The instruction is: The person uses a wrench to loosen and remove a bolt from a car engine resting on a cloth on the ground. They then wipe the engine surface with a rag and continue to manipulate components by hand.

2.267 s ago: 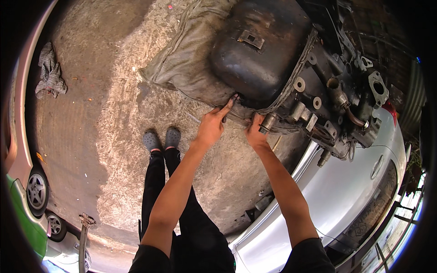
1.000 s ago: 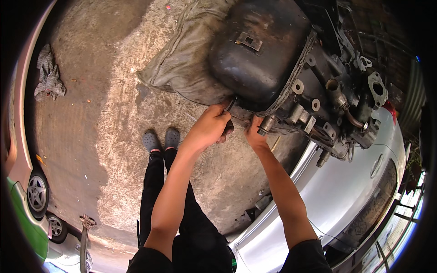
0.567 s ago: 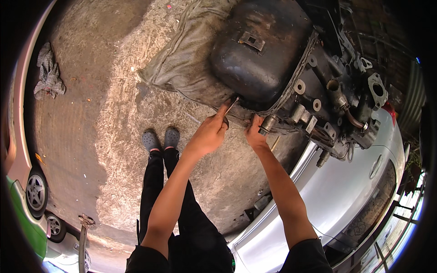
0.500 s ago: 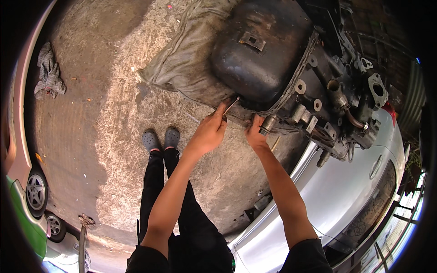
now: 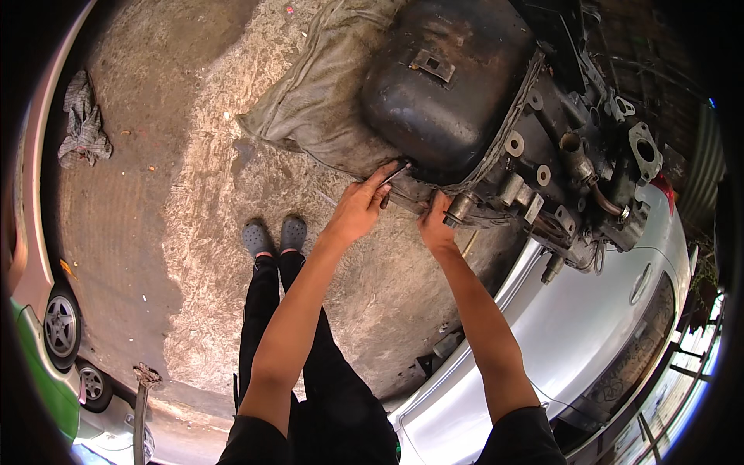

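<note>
A dark oil pan [image 5: 442,93] sits on a greasy engine assembly [image 5: 535,124] at the upper right, beside a crumpled grey sack [image 5: 310,101]. My left hand [image 5: 360,201] holds a slim metal tool [image 5: 397,172] at the pan's lower corner, forefinger extended along it; the tool's tip meets the rim area. My right hand [image 5: 436,226] is at the underside of the flange just right of it, behind a protruding metal cylinder [image 5: 461,208]. Its fingers are bent and partly hidden, so what they grip is unclear.
A silver car [image 5: 558,333] stands below the engine at right. A pink-and-green car [image 5: 39,271] lines the left edge. A checked rag [image 5: 85,124] lies on the concrete floor [image 5: 147,217]. A metal handle [image 5: 143,403] stands at lower left. My feet in grey clogs [image 5: 256,236] are central.
My left hand has risen toward the pan's rim with the tool, its forefinger straighter than a second ago. My right hand has stayed almost in place.
</note>
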`<state>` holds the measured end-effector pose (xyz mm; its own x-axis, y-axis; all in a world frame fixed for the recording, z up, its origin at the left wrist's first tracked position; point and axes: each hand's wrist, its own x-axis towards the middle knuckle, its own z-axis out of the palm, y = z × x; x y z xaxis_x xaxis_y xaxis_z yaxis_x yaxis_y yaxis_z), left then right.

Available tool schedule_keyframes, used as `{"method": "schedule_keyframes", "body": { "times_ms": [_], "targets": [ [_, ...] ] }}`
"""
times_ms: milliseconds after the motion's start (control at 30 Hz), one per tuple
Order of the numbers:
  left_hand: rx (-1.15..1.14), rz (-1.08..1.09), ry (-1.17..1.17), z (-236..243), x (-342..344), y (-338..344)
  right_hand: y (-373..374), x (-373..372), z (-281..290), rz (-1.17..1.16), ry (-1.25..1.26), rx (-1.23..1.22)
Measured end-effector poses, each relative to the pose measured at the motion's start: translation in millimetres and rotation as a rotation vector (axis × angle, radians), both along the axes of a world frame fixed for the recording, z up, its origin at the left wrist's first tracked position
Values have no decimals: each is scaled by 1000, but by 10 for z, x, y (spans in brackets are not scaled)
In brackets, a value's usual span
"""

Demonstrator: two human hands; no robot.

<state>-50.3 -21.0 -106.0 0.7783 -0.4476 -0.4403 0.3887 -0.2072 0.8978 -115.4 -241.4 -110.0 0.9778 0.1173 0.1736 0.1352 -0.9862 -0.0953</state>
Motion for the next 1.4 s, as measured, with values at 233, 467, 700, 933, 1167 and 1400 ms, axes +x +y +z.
{"method": "schedule_keyframes", "body": {
  "times_ms": [233, 467, 700, 933, 1167, 1400],
  "targets": [
    [-32, 244, -345, -154, -196, -211, -2, 10, 8, 0, 25, 87],
    [-50, 152, -251, -114, -228, -184, 71, 2, 18, -168, 129, 411],
    [-135, 151, 10, 370, -163, -129, 18, -6, -15, -137, 122, 324],
    [-444, 79, 789, 909, 581, 167, -43, 30, -5, -28, 111, 74],
    [-559, 161, 736, 720, 357, 294, -131, -111, -222, -81, 46, -2],
    [90, 70, -207, 278, -149, 78, -90, -93, -156, 10, 56, 203]
  ]
}}
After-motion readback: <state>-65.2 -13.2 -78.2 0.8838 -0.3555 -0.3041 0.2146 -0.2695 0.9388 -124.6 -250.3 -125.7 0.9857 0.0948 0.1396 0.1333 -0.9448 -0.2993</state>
